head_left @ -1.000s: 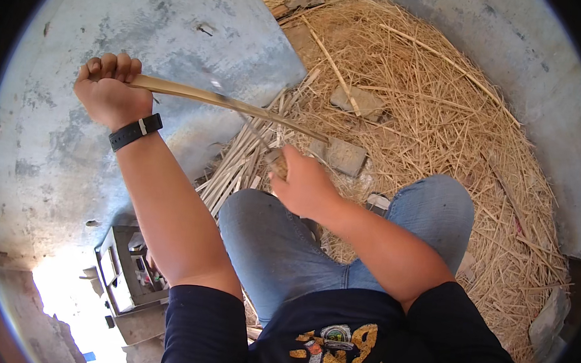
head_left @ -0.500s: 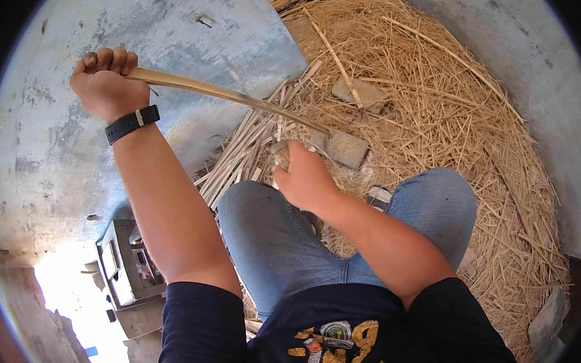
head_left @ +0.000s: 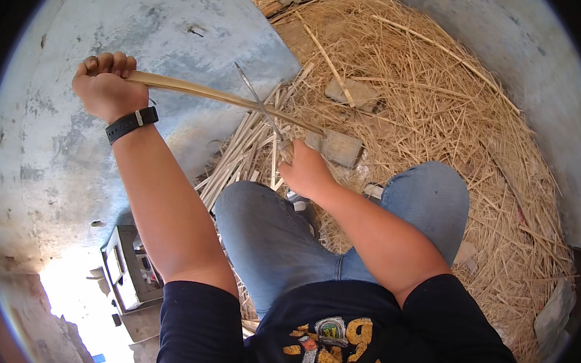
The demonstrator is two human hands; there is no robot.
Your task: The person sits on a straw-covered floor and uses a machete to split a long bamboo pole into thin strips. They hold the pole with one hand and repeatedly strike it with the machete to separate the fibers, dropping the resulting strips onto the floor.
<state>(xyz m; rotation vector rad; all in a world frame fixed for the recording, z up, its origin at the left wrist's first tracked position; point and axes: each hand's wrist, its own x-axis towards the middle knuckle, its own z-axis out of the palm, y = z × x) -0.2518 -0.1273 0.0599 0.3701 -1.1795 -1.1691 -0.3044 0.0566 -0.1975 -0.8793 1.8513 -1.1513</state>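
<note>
My left hand (head_left: 110, 85) is raised at the far left, its fingers closed round one end of a long bamboo strip (head_left: 203, 94). The strip slopes down to the right, and its other end reaches a flat brick (head_left: 343, 149) on the floor. In front of my knees my right hand (head_left: 308, 172) grips the handle of a knife. The long, narrow knife blade (head_left: 251, 89) points up and to the left and crosses the strip near its lower part. Whether the blade touches the strip I cannot tell.
Straw-like shavings (head_left: 428, 103) cover the floor. A bundle of split strips (head_left: 239, 148) lies beside my left knee, along a pale blue wall (head_left: 174, 15). Another brick (head_left: 353, 94) lies farther off. A dark metal box (head_left: 128, 271) stands at the lower left.
The knife blade, hardly visible before, now shows plainly across the strip, pointing up and left. My left hand and the strip have hardly moved. The whole view has shifted slightly.
</note>
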